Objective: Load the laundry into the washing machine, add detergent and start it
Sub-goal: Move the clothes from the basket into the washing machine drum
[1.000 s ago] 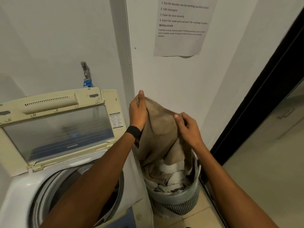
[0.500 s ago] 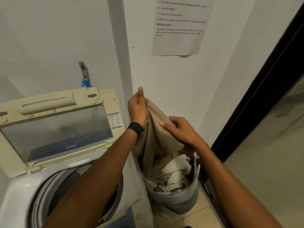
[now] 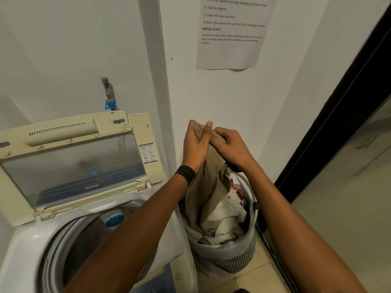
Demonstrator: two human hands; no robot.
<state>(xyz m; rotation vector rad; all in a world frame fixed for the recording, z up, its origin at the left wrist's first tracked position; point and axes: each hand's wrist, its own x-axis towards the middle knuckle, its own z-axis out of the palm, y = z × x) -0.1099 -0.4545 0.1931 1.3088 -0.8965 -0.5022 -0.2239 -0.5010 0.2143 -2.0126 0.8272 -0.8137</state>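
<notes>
Head view: left hand [image 3: 195,144] and right hand [image 3: 230,146] clenched the garment [image 3: 208,187] top. It hung vertically; the drum [image 3: 84,240] lay left of the grip.

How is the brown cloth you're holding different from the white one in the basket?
The brown cloth is tan and plain; the white cloth is pale. The brown cloth is held up and hangs long, gripped at the top by the left hand and right hand, while the white cloth lies crumpled and untouched. Both are laundry, and both reach into the basket.
</notes>
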